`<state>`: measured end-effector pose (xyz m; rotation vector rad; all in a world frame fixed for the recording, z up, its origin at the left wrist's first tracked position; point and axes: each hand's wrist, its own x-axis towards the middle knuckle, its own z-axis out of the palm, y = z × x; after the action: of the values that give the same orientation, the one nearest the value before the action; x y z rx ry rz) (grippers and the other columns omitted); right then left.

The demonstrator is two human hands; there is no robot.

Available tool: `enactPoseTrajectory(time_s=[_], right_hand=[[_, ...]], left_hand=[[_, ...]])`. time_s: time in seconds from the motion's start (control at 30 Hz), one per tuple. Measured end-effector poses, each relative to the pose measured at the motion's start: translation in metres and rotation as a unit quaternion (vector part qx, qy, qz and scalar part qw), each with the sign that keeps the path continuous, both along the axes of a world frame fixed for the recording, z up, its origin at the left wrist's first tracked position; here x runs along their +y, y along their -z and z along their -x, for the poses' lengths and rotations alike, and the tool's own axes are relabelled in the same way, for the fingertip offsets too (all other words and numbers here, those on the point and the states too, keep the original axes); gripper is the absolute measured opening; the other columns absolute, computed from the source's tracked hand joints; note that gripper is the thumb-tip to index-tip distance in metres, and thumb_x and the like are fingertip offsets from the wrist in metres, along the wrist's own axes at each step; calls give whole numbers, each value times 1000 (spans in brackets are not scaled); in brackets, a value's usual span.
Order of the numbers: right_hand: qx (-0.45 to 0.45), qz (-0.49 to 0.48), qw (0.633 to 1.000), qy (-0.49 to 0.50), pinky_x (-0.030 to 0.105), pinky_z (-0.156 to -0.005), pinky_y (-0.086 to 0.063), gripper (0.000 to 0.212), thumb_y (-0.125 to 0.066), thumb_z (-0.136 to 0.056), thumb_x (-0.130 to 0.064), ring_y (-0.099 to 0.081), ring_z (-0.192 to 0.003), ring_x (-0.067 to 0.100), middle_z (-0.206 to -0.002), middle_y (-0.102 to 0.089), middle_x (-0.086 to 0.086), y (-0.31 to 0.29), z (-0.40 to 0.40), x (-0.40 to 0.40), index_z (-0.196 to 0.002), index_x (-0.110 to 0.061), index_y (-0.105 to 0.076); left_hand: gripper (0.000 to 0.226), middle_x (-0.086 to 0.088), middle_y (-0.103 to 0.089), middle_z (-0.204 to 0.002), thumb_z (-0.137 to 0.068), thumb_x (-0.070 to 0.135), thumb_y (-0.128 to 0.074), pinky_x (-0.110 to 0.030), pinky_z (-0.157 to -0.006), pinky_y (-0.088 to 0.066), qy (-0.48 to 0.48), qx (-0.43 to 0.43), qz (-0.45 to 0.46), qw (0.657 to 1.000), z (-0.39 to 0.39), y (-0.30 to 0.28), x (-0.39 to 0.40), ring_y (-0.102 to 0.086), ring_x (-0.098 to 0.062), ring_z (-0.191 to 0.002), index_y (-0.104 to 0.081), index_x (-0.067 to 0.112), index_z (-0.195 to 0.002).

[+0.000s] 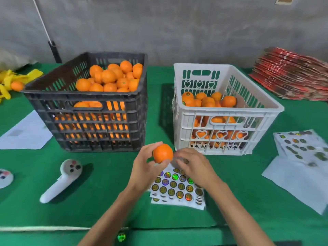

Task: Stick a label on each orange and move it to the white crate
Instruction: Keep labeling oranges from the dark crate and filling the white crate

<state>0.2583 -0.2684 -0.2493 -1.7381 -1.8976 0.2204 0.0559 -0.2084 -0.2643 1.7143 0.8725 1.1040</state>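
Orange (163,153) gripped by curled fingers of left hand (144,167), above label sheets (174,187). Right hand (192,165) beside it, fingertips pinched; contents too blurred to tell. Behind: black crate (85,110), white crate (225,112), on green cloth (106,206) before grey wall (177,29).

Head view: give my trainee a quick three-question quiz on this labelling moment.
1. True or false: the left hand holds an orange.
2. Which crate holds more oranges: A) black crate B) white crate?
3. What lies under the right hand?

Key:
1. True.
2. A.
3. Sticker sheets on the green table.
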Motion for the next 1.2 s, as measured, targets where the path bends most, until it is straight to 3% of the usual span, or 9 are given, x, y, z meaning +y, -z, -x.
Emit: enactPoseTrajectory(time_s=[0.1, 0.17, 0.23, 0.33, 0.47, 0.67, 0.83, 0.97, 1.2], right_hand=[[-13, 72, 997, -12, 32, -105, -44, 43, -64, -93, -58, -50, -123, 6, -135, -61, -16, 21, -2, -12, -121, -27, -73], [-12, 65, 998, -15, 26, -108, -39, 51, -67, -89, -62, -48, -125, 4, -138, -58, -16, 28, -1, -16, -122, -24, -74], [3, 49, 999, -1, 23, -106, -38, 49, -70, -88, -59, -48, -124, 4, -137, -60, -15, 31, -1, -17, -121, -22, -75], [9, 40, 999, 17, 25, -102, -42, 40, -71, -91, -51, -50, -120, 5, -131, -63, -15, 30, -1, -11, -117, -21, -77], [-29, 19, 999, 11, 29, -96, -49, 32, -70, -93, -48, -55, -115, 7, -125, -67, -15, 32, -1, -10, -111, -23, -80], [100, 43, 994, 33, 22, -100, -42, 20, -71, -94, -41, -53, -115, 1, -121, -65, -21, 38, -3, -8, -103, -27, -81], [129, 59, 988, 52, 24, -96, -46, 16, -64, -100, -34, -59, -105, -1, -111, -68, -21, 33, -3, -7, -95, -25, -77], [139, -12, 982, 131, 28, -70, -50, 23, -55, -104, -36, -60, -76, 6, -87, -66, -15, 11, 9, -3, -84, -31, -66], [68, -197, 969, 134, 25, -84, -54, 15, -63, -102, -22, -67, -95, 7, -108, -73, -8, -39, 53, 3, -107, -17, -76]], left_hand=[[56, 32, -54, -126, -83, 27, -87, -20, -86, -59, 16, 8, 49, 999, -6, 27, -8, -65, -2, -115, -61, 55, -124], [52, 25, -54, -130, -86, 31, -82, -19, -85, -58, -4, 6, 65, 998, -7, 35, -9, -64, -3, -113, -58, 51, -128], [49, 15, -59, -127, -87, 45, -76, -17, -79, -55, -31, -5, 93, 995, -7, 36, -7, -67, -4, -101, -55, 48, -131], [49, 21, -63, -113, -86, 62, -67, -25, -80, -57, -53, -41, 125, 990, -7, 38, -8, -70, -6, -96, -53, 49, -130], [54, 22, -63, -116, -87, 63, -64, -47, -98, -58, -48, -72, 143, 986, -6, 41, -9, -68, -12, -110, -52, 39, -134], [50, 22, -63, -117, -87, 64, -64, -48, -99, -58, -49, -78, 148, 985, -6, 40, -9, -68, -13, -111, -53, 44, -132], [50, 12, -63, -122, -86, 64, -65, -48, -100, -57, -44, -84, 157, 983, -5, 37, -11, -69, -13, -111, -54, 44, -131], [49, 9, -65, -124, -83, 63, -68, -49, -100, -58, -48, -91, 162, 981, -6, 31, -12, -70, -13, -111, -56, 47, -128], [44, 16, -66, -124, -87, 55, -70, -36, -95, -59, -31, -146, 123, 981, -18, -14, -15, -68, -16, -118, -61, 43, -128]])
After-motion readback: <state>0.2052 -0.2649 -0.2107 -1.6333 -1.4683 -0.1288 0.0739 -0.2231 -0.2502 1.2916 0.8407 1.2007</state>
